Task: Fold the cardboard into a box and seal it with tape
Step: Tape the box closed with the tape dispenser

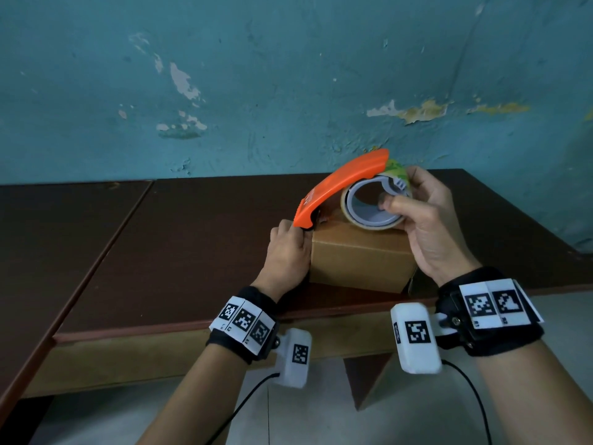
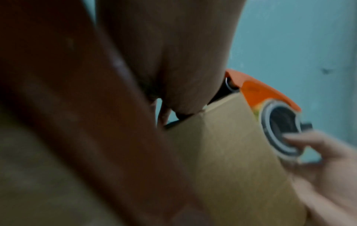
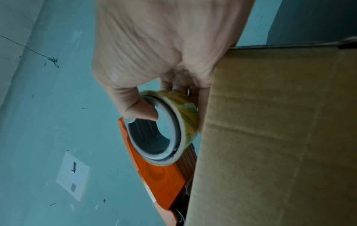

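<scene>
So we've got the cardboard box (image 1: 359,258) already folded up and sitting closed near the front edge of the dark brown table (image 1: 192,245), a bit right of the middle of our view. Our right hand (image 1: 426,226) is wrapped around the tape roll (image 1: 372,203), thumb hooked into the grey core and the other fingers curled round the outside, so it's gripping the whole orange tape dispenser (image 1: 340,184) by the roll. The dispenser sits tilted on top of the box, roll end up at the far right, nose end down at the box's top left edge. Our left hand (image 1: 288,252) is against the left side of the box, up at that top left corner right where the dispenser's nose touches down. Its fingers are hidden behind the hand and the box, and the wrist view is too blurry to help, so we can't tell if they're pinching anything or just pressing there. Behind it all is a teal wall (image 1: 288,75) with patches of peeling paint, and both wrists have black bands with white marker tags on them.
</scene>
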The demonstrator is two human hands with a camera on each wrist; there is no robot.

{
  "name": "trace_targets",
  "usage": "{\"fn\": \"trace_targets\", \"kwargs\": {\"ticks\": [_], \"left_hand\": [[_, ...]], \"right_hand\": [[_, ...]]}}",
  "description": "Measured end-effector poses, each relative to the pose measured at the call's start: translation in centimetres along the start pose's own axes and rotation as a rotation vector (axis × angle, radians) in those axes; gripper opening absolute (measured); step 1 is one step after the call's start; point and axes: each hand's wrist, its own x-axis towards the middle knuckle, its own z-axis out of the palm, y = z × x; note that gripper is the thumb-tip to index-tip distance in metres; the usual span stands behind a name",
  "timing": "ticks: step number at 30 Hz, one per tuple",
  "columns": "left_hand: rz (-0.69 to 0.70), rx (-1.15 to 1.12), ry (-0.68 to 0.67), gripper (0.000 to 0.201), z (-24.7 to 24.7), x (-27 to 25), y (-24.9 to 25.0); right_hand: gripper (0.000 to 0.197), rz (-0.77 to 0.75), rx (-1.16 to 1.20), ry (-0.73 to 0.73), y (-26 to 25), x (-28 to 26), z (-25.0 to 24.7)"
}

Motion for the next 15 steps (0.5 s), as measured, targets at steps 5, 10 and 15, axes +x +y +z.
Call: {"fn": "trace_targets", "kwargs": {"ticks": [5,10,15], "left_hand": [[-0.028,-0.209,0.069,0.011,-0.3,0.3,0.2],[-0.158,-0.978,0.016,0.046,-1.8,-1.0,3.9],[-0.070,-1.169,-0.132,0.066,-2.3,-2.0,3.8]], "right_hand": [[0.027,-0.004,-0.010,0.009,0.1,0.0,0.1],[0.026,-0.006,0.003,0.021,0.0,0.1,0.1],[0.026,0.001,-0.006,0.035,0.3,0.2,0.1]]}}
